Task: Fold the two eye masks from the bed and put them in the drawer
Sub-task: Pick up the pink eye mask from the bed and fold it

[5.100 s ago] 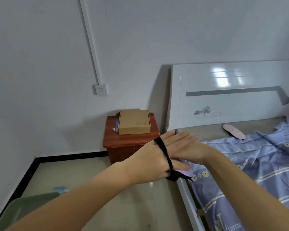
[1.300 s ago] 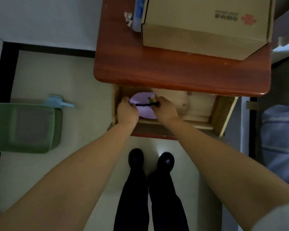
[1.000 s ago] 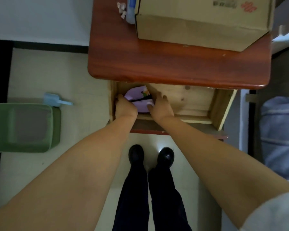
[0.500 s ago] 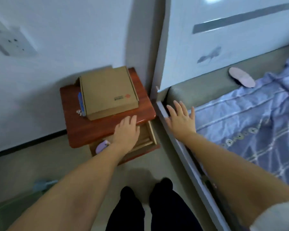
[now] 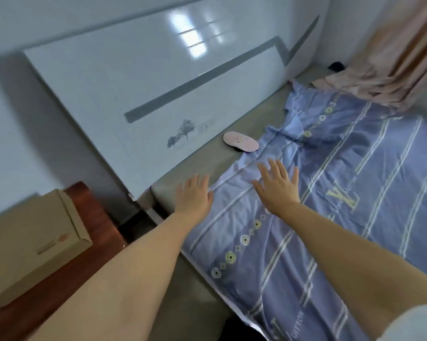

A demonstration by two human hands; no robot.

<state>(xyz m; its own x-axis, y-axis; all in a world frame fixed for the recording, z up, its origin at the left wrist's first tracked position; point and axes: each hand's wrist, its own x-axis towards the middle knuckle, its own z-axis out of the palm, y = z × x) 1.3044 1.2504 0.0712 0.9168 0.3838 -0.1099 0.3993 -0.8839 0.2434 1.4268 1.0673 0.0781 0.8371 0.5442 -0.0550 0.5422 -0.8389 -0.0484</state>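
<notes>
A pink eye mask [image 5: 240, 142] lies flat on the bare grey mattress, close to the white headboard and at the edge of the blue sheet. My left hand [image 5: 194, 194] hovers over the mattress corner, fingers spread and empty, short of the mask. My right hand [image 5: 277, 184] is stretched out over the blue sheet, also spread and empty, a little below the mask. The drawer and the purple eye mask are out of view.
The red-brown nightstand [image 5: 96, 225] with a cardboard box [image 5: 32, 242] on top stands at lower left beside the bed. The white headboard [image 5: 138, 94] runs behind the mattress. A striped blue sheet [image 5: 343, 205] covers the bed; a pink curtain [image 5: 392, 57] hangs at far right.
Both hands put the folded purple mask in the drawer and let go. They and my view have since swung right, from the nightstand to the bed.
</notes>
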